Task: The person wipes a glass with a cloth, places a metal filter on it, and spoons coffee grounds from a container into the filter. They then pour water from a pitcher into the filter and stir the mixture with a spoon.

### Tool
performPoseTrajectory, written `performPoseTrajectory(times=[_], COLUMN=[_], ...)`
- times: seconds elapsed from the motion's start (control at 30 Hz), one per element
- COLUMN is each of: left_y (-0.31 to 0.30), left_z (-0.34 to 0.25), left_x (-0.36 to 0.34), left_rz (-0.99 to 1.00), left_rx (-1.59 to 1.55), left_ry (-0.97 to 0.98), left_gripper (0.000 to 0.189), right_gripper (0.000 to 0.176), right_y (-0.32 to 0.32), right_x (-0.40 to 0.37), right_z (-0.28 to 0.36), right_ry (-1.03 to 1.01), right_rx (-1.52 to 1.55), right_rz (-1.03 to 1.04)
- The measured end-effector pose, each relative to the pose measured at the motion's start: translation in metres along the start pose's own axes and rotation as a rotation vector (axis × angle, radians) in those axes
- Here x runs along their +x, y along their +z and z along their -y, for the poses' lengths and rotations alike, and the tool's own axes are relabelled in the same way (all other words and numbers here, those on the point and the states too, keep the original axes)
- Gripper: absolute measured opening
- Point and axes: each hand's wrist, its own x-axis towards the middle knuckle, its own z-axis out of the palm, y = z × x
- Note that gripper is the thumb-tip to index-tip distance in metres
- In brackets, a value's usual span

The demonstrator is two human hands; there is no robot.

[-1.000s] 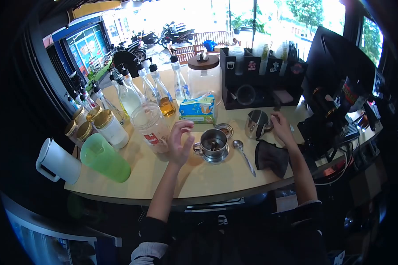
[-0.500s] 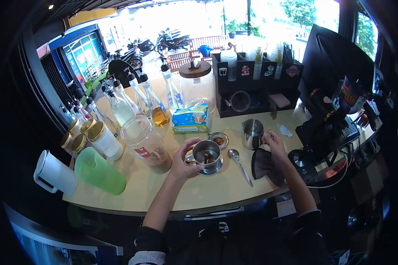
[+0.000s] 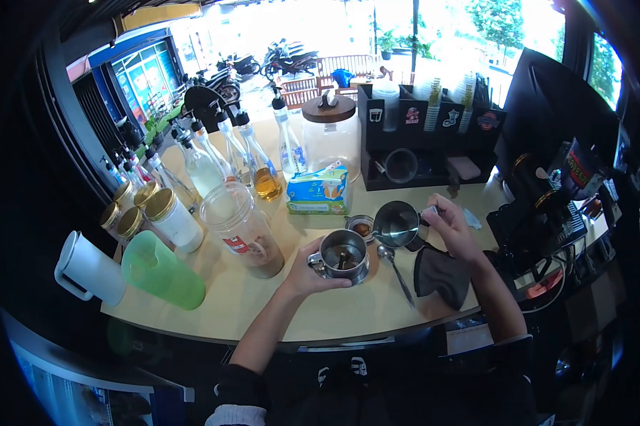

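Note:
My left hand (image 3: 310,275) is curled round the near left side of a steel cup (image 3: 343,250), which stands on a metal saucer and has dark contents. My right hand (image 3: 451,227) grips the handle of a steel pitcher (image 3: 396,224), tilted so that its opening faces me, to the right of the cup. Between and behind them is a small round metal dish (image 3: 360,228) with something brown in it. A spoon (image 3: 398,278) lies in front of the pitcher, and a dark cloth (image 3: 441,275) is under my right wrist.
Left of the cup stand a clear tub (image 3: 242,234), a green pitcher (image 3: 165,271), a white pitcher (image 3: 91,268), gold-lidded jars (image 3: 174,220) and pump bottles. Behind are a tissue pack (image 3: 318,192), a glass jar (image 3: 331,145) and a black cup organizer (image 3: 434,135). Black equipment stands at the right.
The pitcher has been lifted and tilted toward the cup by my right hand. My left hand has shifted lower on the cup. The camera view has moved slightly.

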Motion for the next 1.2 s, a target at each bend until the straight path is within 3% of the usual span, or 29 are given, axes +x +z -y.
performPoseTrajectory(times=[0.23,0.6,1.2], left_y=[-0.004,-0.005,-0.005], left_z=[0.004,0.002,-0.001], left_x=[-0.001,-0.001,0.001], left_rz=[0.001,0.004,0.026], left_rx=[0.068,0.120,0.130], left_ry=[0.026,0.000,0.030], left_gripper=[0.077,0.079,0.080], right_gripper=[0.018,0.027,0.025], right_y=[0.029,0.053,0.061], right_x=[0.026,0.047,0.045], right_z=[0.032,0.064,0.073], right_ry=[-0.041,-0.036,0.026], right_rx=[-0.023,-0.424,-0.301], right_rz=[0.092,0.161,0.162])
